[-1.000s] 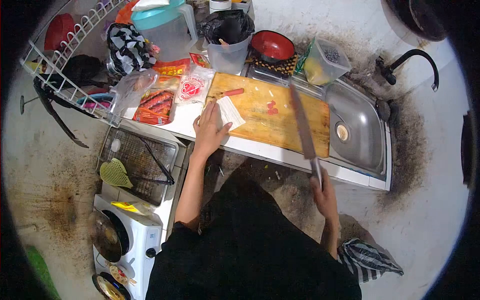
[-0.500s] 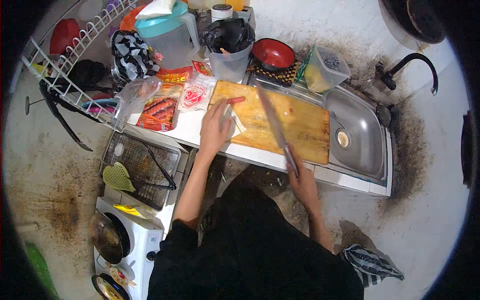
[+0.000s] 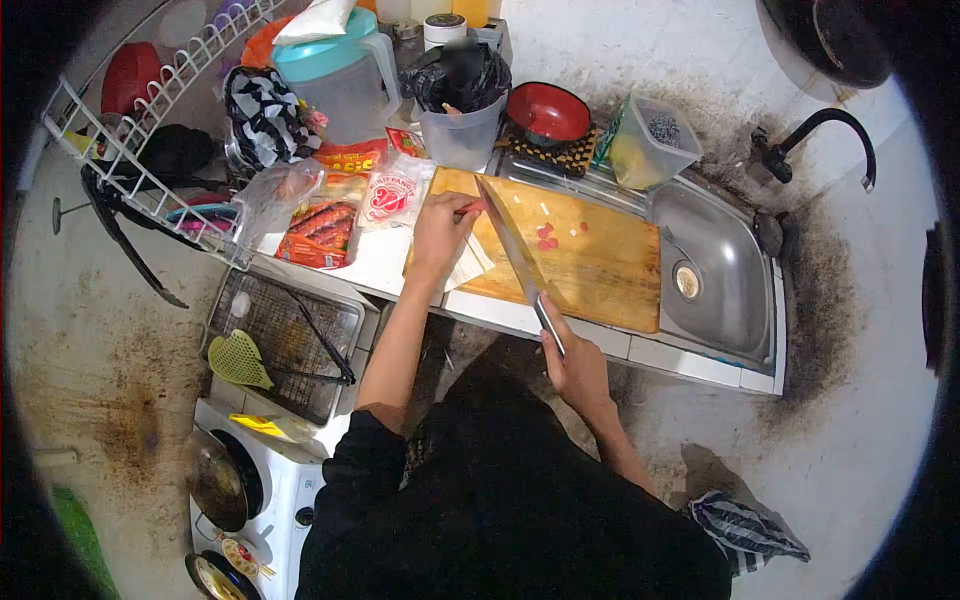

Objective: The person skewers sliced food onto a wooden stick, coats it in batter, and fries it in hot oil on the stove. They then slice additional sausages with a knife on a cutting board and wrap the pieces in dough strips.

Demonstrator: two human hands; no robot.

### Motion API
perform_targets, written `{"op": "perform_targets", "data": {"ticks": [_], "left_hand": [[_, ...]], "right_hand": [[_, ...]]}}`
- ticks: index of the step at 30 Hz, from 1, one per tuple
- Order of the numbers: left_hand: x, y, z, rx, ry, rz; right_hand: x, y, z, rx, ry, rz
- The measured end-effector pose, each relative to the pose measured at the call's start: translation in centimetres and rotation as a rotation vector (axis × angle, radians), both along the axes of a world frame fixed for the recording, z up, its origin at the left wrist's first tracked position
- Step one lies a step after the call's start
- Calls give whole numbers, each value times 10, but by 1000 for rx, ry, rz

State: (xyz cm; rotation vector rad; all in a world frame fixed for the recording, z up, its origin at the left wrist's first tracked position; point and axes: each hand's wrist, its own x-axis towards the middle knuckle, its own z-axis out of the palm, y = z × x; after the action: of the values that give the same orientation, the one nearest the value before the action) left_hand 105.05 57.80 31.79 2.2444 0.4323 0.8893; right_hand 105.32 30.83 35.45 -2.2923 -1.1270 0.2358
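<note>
My right hand (image 3: 580,375) is closed round the handle of a long kitchen knife (image 3: 517,248). The blade slants up and left over the wooden cutting board (image 3: 605,280), its upper part beside a red sausage (image 3: 471,208). Pinched in my left hand (image 3: 437,235), that sausage is partly covered by the fingers. Several sausage slices (image 3: 546,243) and small white bits lie on the board right of the blade. Pale thin sheets (image 3: 470,264) stick out beneath my left hand at the board's left edge.
A sausage packet (image 3: 318,235) and a printed plastic bag (image 3: 390,195) lie left of the board. Behind it stand a bin with a black liner (image 3: 462,135) and a red bowl (image 3: 548,110). The sink (image 3: 725,250) is at right, a stove (image 3: 290,490) at lower left.
The knife has moved left, from above the board's middle to the sausage. Round slices now show on the board. My left hand has shifted slightly right and up.
</note>
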Motion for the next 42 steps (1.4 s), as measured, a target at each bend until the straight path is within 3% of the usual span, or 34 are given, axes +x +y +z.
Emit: {"op": "perform_targets", "data": {"ticks": [9, 13, 19, 28, 42], "left_hand": [[2, 0, -3, 28, 21, 36], [7, 3, -15, -72, 30, 64], [0, -3, -3, 106, 25, 89], [-2, 0, -4, 53, 8, 74], [-1, 4, -9, 36, -43, 69]], "right_hand": [[0, 18, 9, -113, -84, -13], [3, 30, 20, -203, -104, -7], [18, 31, 0, 97, -222, 60], [8, 20, 22, -109, -65, -1], [9, 13, 5, -14, -141, 32]]}}
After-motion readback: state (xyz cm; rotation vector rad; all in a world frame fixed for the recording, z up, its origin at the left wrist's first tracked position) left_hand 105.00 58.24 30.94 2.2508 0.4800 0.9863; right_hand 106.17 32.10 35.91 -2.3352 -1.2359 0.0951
